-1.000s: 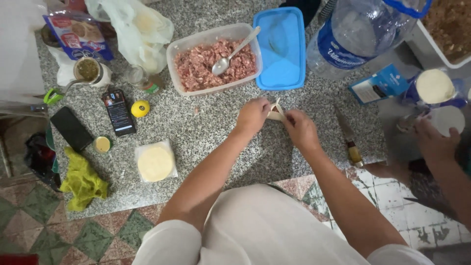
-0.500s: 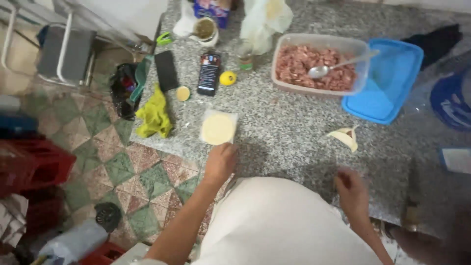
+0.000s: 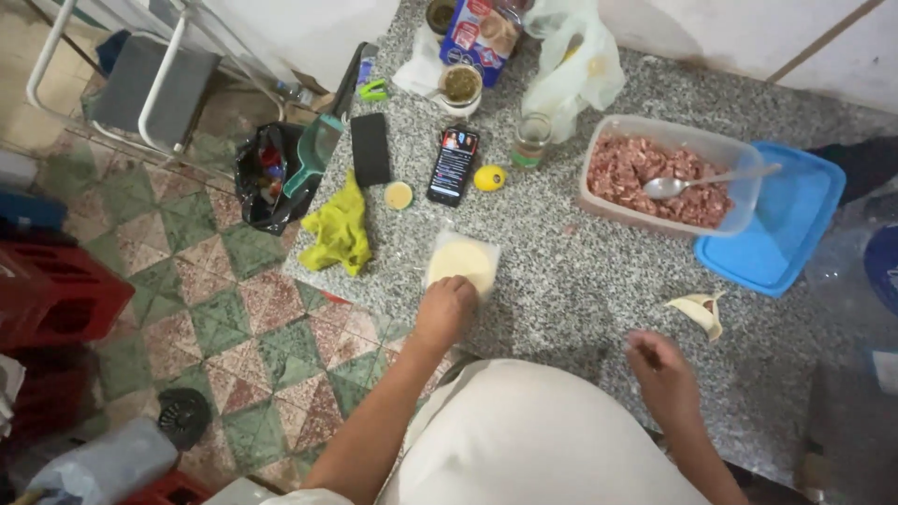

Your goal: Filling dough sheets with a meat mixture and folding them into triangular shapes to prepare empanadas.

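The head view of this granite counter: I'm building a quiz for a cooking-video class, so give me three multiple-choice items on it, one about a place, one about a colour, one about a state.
1. Where does the folded dumpling lie?
A. inside the meat tub
B. on the bare counter, below the blue lid
C. on the yellow cloth

2. What colour is the lid beside the tub of minced meat?
A. blue
B. red
C. white

3. What is the left hand doing?
A. holding the spoon
B. resting flat on the phone
C. touching the stack of round wrappers

Answers: 1 B, it sits alone on the speckled counter, near the right hand. 2 A, the rectangular lid is plainly blue. 3 C, its fingers meet the near edge of the pale stack, while the spoon lies in the meat.
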